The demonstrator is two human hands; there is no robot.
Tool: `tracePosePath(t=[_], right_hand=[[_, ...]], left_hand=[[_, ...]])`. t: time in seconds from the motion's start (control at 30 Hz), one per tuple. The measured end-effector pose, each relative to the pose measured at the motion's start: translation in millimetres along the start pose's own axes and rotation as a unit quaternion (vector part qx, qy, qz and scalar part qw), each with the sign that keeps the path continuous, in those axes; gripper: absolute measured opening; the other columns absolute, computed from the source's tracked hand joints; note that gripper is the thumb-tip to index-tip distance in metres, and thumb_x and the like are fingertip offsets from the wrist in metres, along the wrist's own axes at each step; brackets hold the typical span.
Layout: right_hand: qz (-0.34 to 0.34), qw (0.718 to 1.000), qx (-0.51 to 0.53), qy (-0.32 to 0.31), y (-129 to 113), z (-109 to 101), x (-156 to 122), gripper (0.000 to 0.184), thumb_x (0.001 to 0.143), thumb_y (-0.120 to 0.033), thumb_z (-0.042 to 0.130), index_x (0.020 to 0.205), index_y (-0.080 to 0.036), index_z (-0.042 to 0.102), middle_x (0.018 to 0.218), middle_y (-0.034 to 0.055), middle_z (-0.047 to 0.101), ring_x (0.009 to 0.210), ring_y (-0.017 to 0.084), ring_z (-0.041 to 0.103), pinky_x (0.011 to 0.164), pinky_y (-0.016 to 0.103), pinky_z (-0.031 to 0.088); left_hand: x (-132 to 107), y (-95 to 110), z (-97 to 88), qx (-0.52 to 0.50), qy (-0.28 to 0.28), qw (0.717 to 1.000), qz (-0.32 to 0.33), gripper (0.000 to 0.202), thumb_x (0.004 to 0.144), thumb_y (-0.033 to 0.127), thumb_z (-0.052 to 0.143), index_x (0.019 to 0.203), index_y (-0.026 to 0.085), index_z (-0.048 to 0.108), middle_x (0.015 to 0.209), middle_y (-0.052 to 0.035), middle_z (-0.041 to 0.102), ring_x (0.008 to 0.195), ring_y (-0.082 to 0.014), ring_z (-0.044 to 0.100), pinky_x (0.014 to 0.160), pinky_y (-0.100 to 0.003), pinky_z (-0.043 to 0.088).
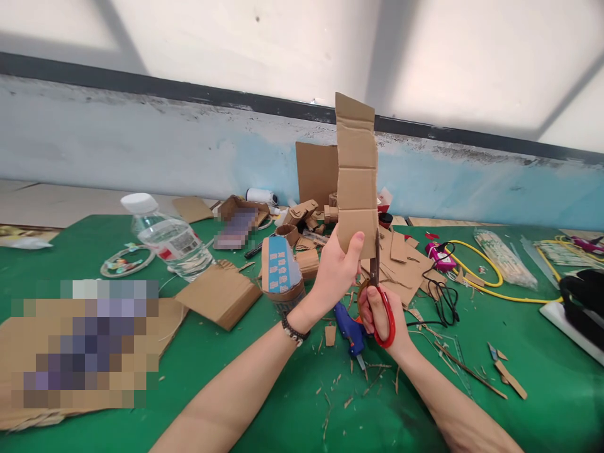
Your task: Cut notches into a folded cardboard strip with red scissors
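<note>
My left hand [340, 264] grips the lower end of a long strip of cardboard [357, 182], thumb in front. The strip stands upright, with several crease lines across it. In my right hand [394, 314] is a pair of scissors with red handles [387, 327], my fingers through the loops. The blades point up along the strip's right edge, close to its bottom; whether they are cutting I cannot tell. Below my hands a blue glue gun [350, 331] lies on the green table [283, 409]. A cardboard piece with blue print [282, 264] stands left of my left wrist.
A water bottle [167, 236] leans at the left, beside a folded cardboard piece [217, 292]. Cardboard scraps [401, 264] lie behind my hands. At right are a purple power adapter [440, 257], a yellow cable [491, 283], a black cord [443, 305] and a bag of sticks [504, 258].
</note>
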State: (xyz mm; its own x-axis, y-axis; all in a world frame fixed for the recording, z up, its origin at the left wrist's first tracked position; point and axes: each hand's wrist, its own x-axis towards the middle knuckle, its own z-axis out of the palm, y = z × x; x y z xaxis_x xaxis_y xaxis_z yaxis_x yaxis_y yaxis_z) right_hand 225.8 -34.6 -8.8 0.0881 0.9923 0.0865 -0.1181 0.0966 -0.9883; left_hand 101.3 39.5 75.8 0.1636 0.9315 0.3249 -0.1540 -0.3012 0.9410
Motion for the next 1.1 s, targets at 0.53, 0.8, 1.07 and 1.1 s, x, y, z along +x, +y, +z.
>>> tracePosePath(t=[0.53,0.8,1.07,1.1], right_hand=[[0.017,1.0,0.0,-0.015,-3,-10,4,0.065,0.099,-0.087,0.06,0.084,-0.024,0.064,0.048,-0.0081,0.049,0.033,0.011,0.042,0.037,0.026,0.037],[-0.02,0.999,-0.022,-0.029,-9,-20,9,0.067,0.106,-0.083,0.051,0.082,-0.024,0.069,0.059,-0.0003,0.06,0.048,0.017,0.056,0.05,0.033,0.048],[0.002,0.999,-0.018,-0.029,-9,-24,14,0.072,0.103,-0.089,0.049,0.077,-0.024,0.066,0.06,0.0017,0.064,0.05,0.017,0.058,0.052,0.032,0.051],[0.0,0.999,-0.022,-0.026,-12,-25,15,0.073,0.101,-0.091,0.049,0.075,-0.025,0.066,0.063,0.0036,0.067,0.055,0.019,0.062,0.056,0.034,0.055]], left_hand=[[-8,-13,8.9,0.011,-0.015,1.0,-0.016,0.053,0.108,0.064,0.06,0.137,0.021,0.065,0.088,-0.006,0.081,0.07,-0.0233,0.076,0.065,-0.035,0.064],[-12,-19,13.7,0.017,-0.03,0.999,-0.012,0.044,0.106,0.058,0.065,0.134,0.024,0.071,0.093,-0.0079,0.084,0.096,-0.0308,0.082,0.084,-0.044,0.069],[-18,-20,17.1,0.011,-0.067,0.997,-0.045,0.052,0.106,0.063,0.062,0.14,0.024,0.068,0.075,-0.0033,0.077,0.064,-0.0261,0.076,0.064,-0.04,0.065],[-20,-21,18.4,0.008,-0.084,0.995,-0.062,0.054,0.106,0.064,0.06,0.143,0.024,0.066,0.07,-0.001,0.074,0.052,-0.0229,0.068,0.055,-0.038,0.06]])
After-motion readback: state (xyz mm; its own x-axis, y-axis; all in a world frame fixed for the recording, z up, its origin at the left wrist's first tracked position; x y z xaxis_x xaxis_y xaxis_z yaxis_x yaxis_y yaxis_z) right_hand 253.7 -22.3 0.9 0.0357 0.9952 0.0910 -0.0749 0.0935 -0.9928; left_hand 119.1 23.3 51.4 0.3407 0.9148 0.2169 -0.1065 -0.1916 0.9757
